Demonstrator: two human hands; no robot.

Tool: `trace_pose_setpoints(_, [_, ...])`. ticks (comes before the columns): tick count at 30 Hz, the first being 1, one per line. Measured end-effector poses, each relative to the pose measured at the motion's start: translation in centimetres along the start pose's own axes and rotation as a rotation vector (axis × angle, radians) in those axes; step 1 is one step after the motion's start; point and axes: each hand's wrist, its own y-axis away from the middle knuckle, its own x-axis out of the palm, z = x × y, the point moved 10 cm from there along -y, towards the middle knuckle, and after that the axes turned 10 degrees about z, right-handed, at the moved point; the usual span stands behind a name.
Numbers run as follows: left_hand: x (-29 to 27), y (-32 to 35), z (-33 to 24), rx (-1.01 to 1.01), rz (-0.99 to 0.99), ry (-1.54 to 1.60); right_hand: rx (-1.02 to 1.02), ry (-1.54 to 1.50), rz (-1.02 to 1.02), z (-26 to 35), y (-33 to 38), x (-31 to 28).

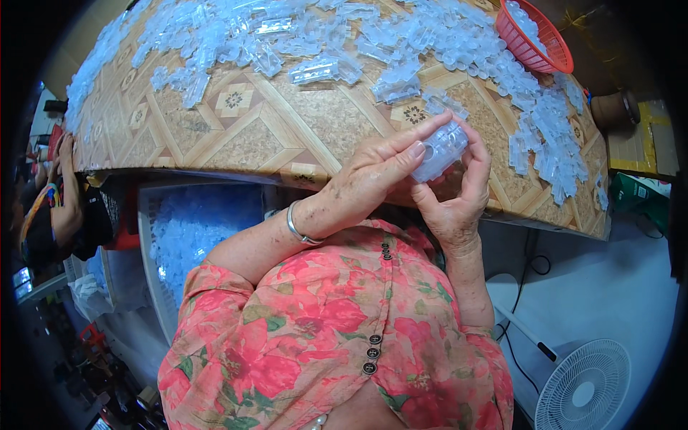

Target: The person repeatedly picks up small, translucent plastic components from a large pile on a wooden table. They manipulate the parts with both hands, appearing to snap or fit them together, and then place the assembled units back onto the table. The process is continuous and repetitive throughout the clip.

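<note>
A small clear plastic part (441, 149) is held between both my hands, just over the near edge of the table (258, 140). My left hand (376, 175) pinches it from the left with fingers stretched along its top. My right hand (459, 193) cups it from below and the right. A silver bangle (299, 228) circles my left wrist. Several more clear plastic parts (315, 39) lie heaped across the far half of the table, and a strip of them runs down the right side (548, 136).
A red plastic basket (536, 37) with clear parts sits at the table's far right. A white bin (190, 229) full of clear parts stands under the table at left. A white fan (584, 390) is on the floor at right. Another person's arm (66, 193) shows at far left.
</note>
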Motion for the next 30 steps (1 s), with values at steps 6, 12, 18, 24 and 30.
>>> trace_pose_setpoints(6, [0.7,0.0,-2.1,0.098,0.038,-0.555,0.017,-0.064,-0.061,-0.4,0.1,0.0])
trace_pose_setpoints(12, [0.6,0.1,-2.3,0.219,-0.01,-0.679,0.024,0.101,-0.08,-0.8,0.6,0.3])
trace_pose_setpoints(18, [0.1,-0.1,-3.9,0.184,-0.046,-1.058,-0.006,0.303,0.079,0.3,-0.3,0.0])
trace_pose_setpoints(24, [-0.4,0.2,-5.2,0.304,-0.141,-1.4,-0.06,0.358,0.167,0.2,-0.9,-0.6])
trace_pose_setpoints(30, [-0.9,-0.2,-4.7,0.269,-0.129,-1.459,-0.069,0.426,0.209,0.2,-1.6,-0.7])
